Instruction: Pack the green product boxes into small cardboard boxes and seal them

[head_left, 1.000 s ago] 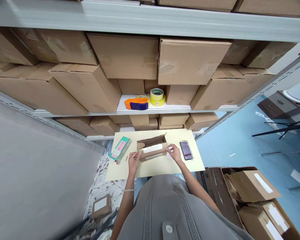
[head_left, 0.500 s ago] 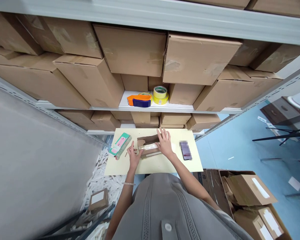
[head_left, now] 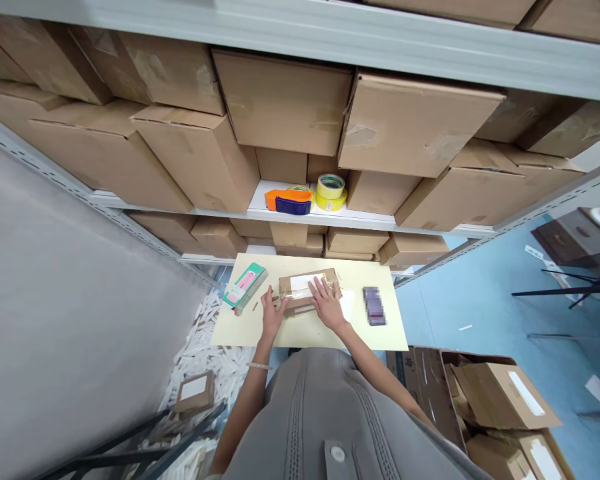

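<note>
A small cardboard box (head_left: pixel 292 306) lies on the pale yellow table, its lid folded down. A white label (head_left: pixel 300 283) and clear shiny tape (head_left: pixel 294 294) are on its top. My left hand (head_left: pixel 273 313) grips the box's near left corner, thumb at the front and fingers by the left end. My right hand (head_left: pixel 326 303) rests on the lid's right part with fingers spread and stretched out, covering part of the label and tape. The inside of the box is hidden.
A green and pink box (head_left: pixel 245 288) lies left on the table (head_left: pixel 250 333), a phone (head_left: pixel 375 307) right. Tape rolls (head_left: pixel 331 193) and an orange and blue tape dispenser (head_left: pixel 289 201) sit on the shelf among cartons. A large open carton (head_left: pixel 427 377) with parcels stands at lower right.
The box stood open with my right hand at its far wall; now its lid is down and the label shows. My right hand has come down onto the lid. The view has shifted slightly.
</note>
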A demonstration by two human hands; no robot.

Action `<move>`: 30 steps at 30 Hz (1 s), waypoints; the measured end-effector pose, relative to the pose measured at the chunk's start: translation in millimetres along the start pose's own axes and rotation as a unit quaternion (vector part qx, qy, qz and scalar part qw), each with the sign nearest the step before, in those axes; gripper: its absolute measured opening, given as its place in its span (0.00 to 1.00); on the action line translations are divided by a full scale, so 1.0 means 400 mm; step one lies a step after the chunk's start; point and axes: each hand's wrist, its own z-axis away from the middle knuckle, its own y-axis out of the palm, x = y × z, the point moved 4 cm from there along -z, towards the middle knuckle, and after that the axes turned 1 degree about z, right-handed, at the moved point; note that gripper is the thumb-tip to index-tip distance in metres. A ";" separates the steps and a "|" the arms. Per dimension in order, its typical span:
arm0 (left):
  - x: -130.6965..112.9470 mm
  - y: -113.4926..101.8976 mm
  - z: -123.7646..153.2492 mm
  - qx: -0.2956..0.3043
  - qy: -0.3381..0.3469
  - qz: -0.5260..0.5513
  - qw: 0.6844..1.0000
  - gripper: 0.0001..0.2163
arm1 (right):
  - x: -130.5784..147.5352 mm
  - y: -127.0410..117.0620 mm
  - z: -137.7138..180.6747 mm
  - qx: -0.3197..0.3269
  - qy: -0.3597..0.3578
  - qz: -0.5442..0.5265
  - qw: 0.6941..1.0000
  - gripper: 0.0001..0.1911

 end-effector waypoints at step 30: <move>-0.103 0.142 0.016 0.161 0.345 -0.447 0.809 0.38 | 0.052 -0.377 -0.365 -0.176 -0.083 -0.126 0.973 0.22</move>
